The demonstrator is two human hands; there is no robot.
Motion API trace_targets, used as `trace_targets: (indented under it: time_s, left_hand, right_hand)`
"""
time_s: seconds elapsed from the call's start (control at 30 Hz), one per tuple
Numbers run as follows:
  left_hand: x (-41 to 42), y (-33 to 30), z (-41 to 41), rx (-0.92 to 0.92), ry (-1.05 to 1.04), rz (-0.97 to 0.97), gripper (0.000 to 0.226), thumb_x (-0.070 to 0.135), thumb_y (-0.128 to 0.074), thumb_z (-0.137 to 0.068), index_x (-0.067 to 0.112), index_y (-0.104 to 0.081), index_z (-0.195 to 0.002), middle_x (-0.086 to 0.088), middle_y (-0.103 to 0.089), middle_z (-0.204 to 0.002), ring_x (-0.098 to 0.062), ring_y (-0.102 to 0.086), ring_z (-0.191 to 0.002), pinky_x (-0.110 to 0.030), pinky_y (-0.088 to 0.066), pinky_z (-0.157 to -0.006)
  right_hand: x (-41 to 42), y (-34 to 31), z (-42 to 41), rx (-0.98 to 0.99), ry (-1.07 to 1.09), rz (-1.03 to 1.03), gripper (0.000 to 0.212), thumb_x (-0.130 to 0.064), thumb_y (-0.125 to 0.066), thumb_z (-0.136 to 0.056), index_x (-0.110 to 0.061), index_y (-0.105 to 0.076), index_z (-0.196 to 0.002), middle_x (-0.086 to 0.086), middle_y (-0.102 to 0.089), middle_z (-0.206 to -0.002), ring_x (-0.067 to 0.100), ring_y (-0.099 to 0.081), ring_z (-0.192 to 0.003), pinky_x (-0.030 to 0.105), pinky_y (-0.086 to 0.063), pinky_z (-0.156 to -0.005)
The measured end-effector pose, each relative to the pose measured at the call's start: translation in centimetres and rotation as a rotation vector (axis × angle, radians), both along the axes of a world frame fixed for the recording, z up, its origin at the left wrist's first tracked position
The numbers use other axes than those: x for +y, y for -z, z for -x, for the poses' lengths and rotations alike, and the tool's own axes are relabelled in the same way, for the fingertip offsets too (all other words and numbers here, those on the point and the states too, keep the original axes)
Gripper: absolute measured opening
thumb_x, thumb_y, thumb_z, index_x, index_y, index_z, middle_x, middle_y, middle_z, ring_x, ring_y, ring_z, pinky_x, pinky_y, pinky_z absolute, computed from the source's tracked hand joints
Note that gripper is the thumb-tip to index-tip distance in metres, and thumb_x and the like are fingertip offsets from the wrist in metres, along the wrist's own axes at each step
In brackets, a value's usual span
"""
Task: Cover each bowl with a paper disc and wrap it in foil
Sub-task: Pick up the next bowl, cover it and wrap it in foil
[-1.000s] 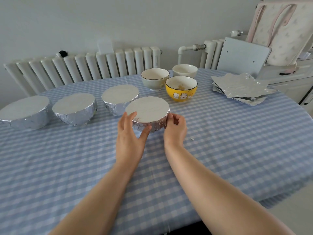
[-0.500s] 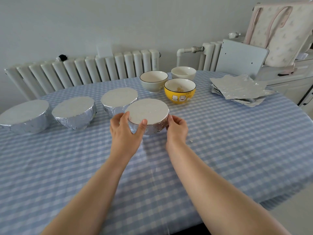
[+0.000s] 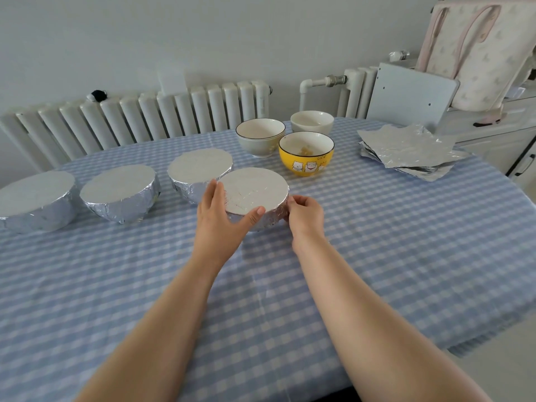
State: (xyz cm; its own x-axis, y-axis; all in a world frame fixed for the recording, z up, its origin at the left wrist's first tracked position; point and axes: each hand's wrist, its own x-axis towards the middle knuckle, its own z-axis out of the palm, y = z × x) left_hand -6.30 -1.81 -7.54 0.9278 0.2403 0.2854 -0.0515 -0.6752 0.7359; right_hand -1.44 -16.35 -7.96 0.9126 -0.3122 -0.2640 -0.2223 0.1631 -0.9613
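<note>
Head view: both hands (image 3: 216, 219) (image 3: 304, 214) grip one of four foil-wrapped bowls (image 3: 255, 198); three bare bowls (image 3: 306, 153) wait.

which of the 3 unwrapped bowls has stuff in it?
The yellow bowl with cat drawings, nearest the hands: brownish bits lie on its bottom. The grey bowl and white bowl behind it look empty.

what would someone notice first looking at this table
Probably the row of four foil-wrapped bowls along the left, with both hands around the nearest one: the left hand cups its side, and the right hand pinches its foil edge. Next, the yellow cat bowl behind it, uncovered, and the foil sheet stack at far right.
</note>
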Motion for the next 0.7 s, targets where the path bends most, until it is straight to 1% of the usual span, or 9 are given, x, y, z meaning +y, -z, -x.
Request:
trace_targets:
  time_s: [0.07, 0.17, 0.3, 0.37, 0.43, 0.47, 0.6, 0.63, 0.7]
  left_hand:
    - [-0.14, 0.33, -0.05, -0.013, 0.004, 0.017, 0.116, 0.089, -0.052, -0.065, 0.005, -0.034, -0.143, -0.007, -0.028, -0.155, -0.029, -0.025, -0.142, -0.049, -0.031, -0.114]
    - [-0.22, 0.59, -0.06, -0.037, -0.009, 0.024, 0.114, 0.085, -0.057, -0.067, 0.008, -0.032, -0.148, -0.005, -0.025, -0.158, -0.026, -0.022, -0.145, -0.047, -0.027, -0.117]
    - [-0.44, 0.77, 0.0, -0.051, -0.021, 0.036, 0.112, 0.076, -0.058, -0.065, 0.013, -0.028, -0.152, -0.001, -0.02, -0.161, -0.022, -0.018, -0.147, -0.043, -0.024, -0.119]
    - [-0.5, 0.72, 0.08, -0.06, -0.021, 0.039, 0.111, 0.075, -0.057, -0.066, 0.013, -0.028, -0.152, 0.0, -0.02, -0.161, -0.022, -0.018, -0.146, -0.043, -0.025, -0.119]
    - [-0.5, 0.68, 0.19, -0.057, -0.024, 0.055, 0.111, 0.075, -0.057, -0.066, 0.013, -0.027, -0.153, 0.001, -0.018, -0.162, -0.02, -0.017, -0.147, -0.042, -0.024, -0.12]
    - [-0.46, 0.69, 0.22, -0.051, -0.027, 0.066, 0.112, 0.076, -0.057, -0.066, 0.014, -0.027, -0.154, 0.002, -0.017, -0.162, -0.019, -0.016, -0.148, -0.042, -0.023, -0.12]
    - [-0.59, 0.61, 0.4, -0.055, -0.029, 0.079, 0.113, 0.076, -0.057, -0.064, 0.014, -0.028, -0.154, 0.002, -0.015, -0.163, -0.017, -0.013, -0.148, -0.039, -0.021, -0.121]
    - [-0.64, 0.59, 0.41, -0.052, -0.029, 0.077, 0.113, 0.076, -0.057, -0.064, 0.014, -0.028, -0.154, 0.002, -0.015, -0.163, -0.017, -0.013, -0.148, -0.038, -0.021, -0.121]
    - [-0.73, 0.57, 0.46, -0.049, -0.027, 0.072, 0.113, 0.076, -0.057, -0.064, 0.015, -0.028, -0.154, 0.002, -0.014, -0.163, -0.016, -0.013, -0.149, -0.038, -0.021, -0.121]
  right_hand:
    - [-0.26, 0.05, 0.04, -0.005, 0.022, -0.04, 0.003, -0.015, -0.064, -0.094, -0.014, -0.064, -0.092, 0.002, -0.069, -0.091, 0.012, -0.065, -0.077, 0.03, -0.058, -0.08]
    - [-0.36, 0.09, 0.15, -0.005, 0.032, -0.114, 0.01, -0.015, -0.07, -0.091, -0.007, -0.067, -0.097, 0.003, -0.071, -0.089, 0.01, -0.064, -0.071, 0.023, -0.058, -0.069]
    - [-0.2, 0.06, 0.17, -0.001, 0.039, -0.145, 0.008, -0.013, -0.068, -0.092, -0.006, -0.068, -0.096, 0.003, -0.07, -0.084, 0.009, -0.064, -0.065, 0.018, -0.054, -0.058]
    - [-0.1, -0.06, 0.22, 0.01, 0.036, -0.175, 0.006, -0.011, -0.066, -0.093, -0.008, -0.069, -0.089, 0.002, -0.07, -0.079, 0.007, -0.064, -0.062, 0.017, -0.053, -0.055]
    - [-0.06, -0.3, 0.36, 0.033, 0.032, -0.218, 0.012, -0.011, -0.067, -0.093, -0.013, -0.069, -0.081, 0.0, -0.07, -0.075, 0.007, -0.066, -0.062, 0.017, -0.054, -0.056]
    - [-0.07, -0.38, 0.4, 0.043, 0.031, -0.24, 0.011, -0.012, -0.068, -0.092, -0.014, -0.069, -0.081, 0.0, -0.071, -0.075, 0.007, -0.067, -0.063, 0.017, -0.054, -0.056]
    - [0.01, -0.4, 0.47, 0.035, 0.043, -0.232, 0.003, -0.012, -0.069, -0.091, -0.009, -0.068, -0.09, 0.001, -0.07, -0.079, 0.009, -0.066, -0.064, 0.018, -0.054, -0.056]
    - [0.01, -0.29, 0.45, 0.024, 0.051, -0.203, 0.004, -0.012, -0.069, -0.091, -0.008, -0.068, -0.092, 0.002, -0.07, -0.08, 0.009, -0.066, -0.066, 0.019, -0.056, -0.059]
    - [-0.01, -0.02, 0.43, -0.003, 0.055, -0.127, 0.004, -0.014, -0.07, -0.091, -0.011, -0.068, -0.09, 0.002, -0.071, -0.084, 0.014, -0.069, -0.074, 0.024, -0.06, -0.069]
